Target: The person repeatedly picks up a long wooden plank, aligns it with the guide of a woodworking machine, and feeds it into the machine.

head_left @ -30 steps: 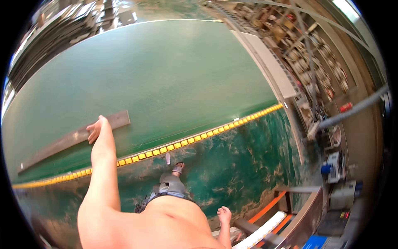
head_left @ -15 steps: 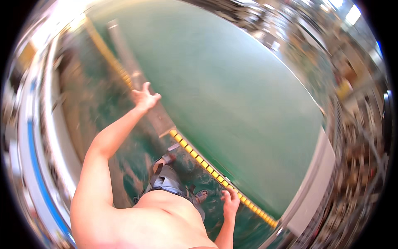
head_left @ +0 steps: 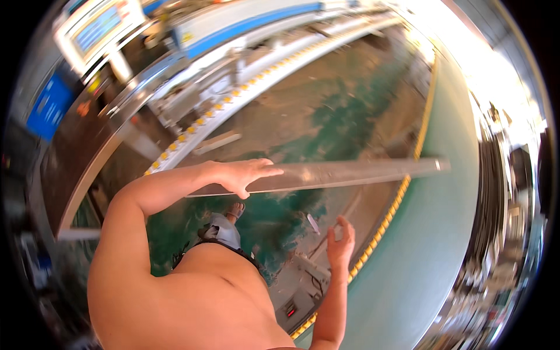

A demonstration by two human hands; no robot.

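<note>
My left hand (head_left: 240, 175) grips a long, narrow brown board (head_left: 344, 175) near its left end, with the thumb on the near side and the fingers over the top. The board spans the gap, level and crosswise. Its far right end overlaps the edge of a green-topped table (head_left: 440, 233), above a strip of yellow rollers (head_left: 379, 233). My right hand (head_left: 341, 242) is raised beside that strip, fingers apart and slightly bent, holding nothing. Whether the board rests on the rollers I cannot tell.
To the left stands a machine with a white and blue beam (head_left: 245, 29), its own yellow-roller rail (head_left: 221, 108) and a screen (head_left: 96, 29). A dark brown tabletop (head_left: 87, 151) is at the near left. Stacked sheets (head_left: 493, 192) line the right. Scraps lie on the green floor (head_left: 350, 116).
The view has turned left, bringing the blue-striped machine in front. The board, held by my left hand, has swung from along the table's edge to across the gap. My right hand stays empty.
</note>
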